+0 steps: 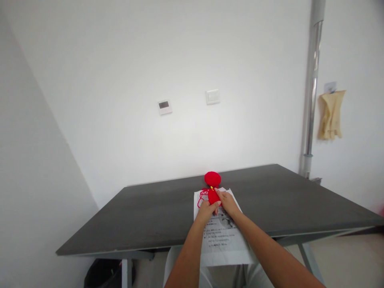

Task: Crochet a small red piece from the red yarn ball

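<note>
A red crocheted or knitted piece [213, 196] is held between my two hands, above a printed sheet of paper [220, 250]. My left hand [207, 211] grips its lower left edge, thumb on top. My right hand [227, 203] pinches its right side, thumb near the upper edge. A small yellow clip-like piece [212, 188] sits at the top of the red work; its exact kind is too small to tell. Just behind lies a red ball of yarn [213, 178]. Loose red yarn [202, 196] loops over the paper to the left.
The dark grey table [156, 216] stands against a white wall, and the paper overhangs its front edge. A thermostat [165, 107] and a light switch [213, 97] are on the wall. Yellowish rubber gloves [331, 116] hang beside a pipe [313, 92]. A black bin [103, 274] is below left.
</note>
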Demonstrator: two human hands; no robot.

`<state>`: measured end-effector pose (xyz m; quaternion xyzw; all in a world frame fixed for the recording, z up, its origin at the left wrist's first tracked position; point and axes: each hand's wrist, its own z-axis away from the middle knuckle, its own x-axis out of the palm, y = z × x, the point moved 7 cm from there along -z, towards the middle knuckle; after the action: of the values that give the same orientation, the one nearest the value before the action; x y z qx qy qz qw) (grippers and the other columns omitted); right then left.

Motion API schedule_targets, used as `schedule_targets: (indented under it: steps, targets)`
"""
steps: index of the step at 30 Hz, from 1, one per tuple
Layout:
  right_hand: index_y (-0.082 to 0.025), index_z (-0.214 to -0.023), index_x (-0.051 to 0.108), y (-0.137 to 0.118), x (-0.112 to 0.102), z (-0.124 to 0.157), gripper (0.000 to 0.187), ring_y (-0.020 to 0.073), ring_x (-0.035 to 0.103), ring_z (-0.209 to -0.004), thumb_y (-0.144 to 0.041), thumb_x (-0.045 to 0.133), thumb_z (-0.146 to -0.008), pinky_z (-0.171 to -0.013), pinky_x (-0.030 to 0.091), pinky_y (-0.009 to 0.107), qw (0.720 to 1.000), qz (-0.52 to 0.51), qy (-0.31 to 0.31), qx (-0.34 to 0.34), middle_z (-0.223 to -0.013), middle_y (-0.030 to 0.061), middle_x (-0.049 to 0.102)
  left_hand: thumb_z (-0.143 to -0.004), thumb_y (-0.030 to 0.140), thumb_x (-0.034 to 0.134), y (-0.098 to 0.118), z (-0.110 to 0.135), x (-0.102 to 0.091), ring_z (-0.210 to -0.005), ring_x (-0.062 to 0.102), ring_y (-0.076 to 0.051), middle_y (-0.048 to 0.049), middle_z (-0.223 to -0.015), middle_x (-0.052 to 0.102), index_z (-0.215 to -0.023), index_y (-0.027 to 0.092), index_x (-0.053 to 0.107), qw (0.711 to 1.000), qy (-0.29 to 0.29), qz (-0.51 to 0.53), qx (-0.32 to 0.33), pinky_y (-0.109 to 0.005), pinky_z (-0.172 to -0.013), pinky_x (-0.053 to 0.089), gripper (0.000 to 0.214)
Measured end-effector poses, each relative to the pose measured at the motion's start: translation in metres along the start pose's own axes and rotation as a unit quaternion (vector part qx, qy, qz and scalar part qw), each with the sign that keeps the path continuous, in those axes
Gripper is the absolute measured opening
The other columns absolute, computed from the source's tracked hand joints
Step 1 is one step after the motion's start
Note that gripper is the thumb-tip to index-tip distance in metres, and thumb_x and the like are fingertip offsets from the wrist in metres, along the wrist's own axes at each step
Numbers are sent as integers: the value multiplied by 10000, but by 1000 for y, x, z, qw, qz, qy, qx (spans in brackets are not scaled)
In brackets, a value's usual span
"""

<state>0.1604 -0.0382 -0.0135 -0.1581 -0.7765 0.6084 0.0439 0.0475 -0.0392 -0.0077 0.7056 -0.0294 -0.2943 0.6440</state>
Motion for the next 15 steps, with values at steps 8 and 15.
schedule_targets:
  steps: [8, 15]
  targets:
    - [-181, -633, 576, 4, 3, 0, 475, 166, 502, -587, -609, 447, -791, -582, 399, 283, 996, -74, -41, 33, -585, 14, 570, -695, 822, 303, -8, -4, -4, -390, 407, -97, -30, -370, 428, -339, 210, 331, 999, 30, 5, -45, -270, -517, 376, 708]
    - [-185, -719, 613, 11, 7, -4, 428, 186, 561, -681, -607, 546, -733, -674, 448, 313, 986, -150, -60, 36, -697, 28, 633, -720, 752, 391, -6, -2, -6, -478, 499, -149, -52, -406, 480, -359, 201, 470, 999, 28, -6, -25, -308, -621, 446, 664]
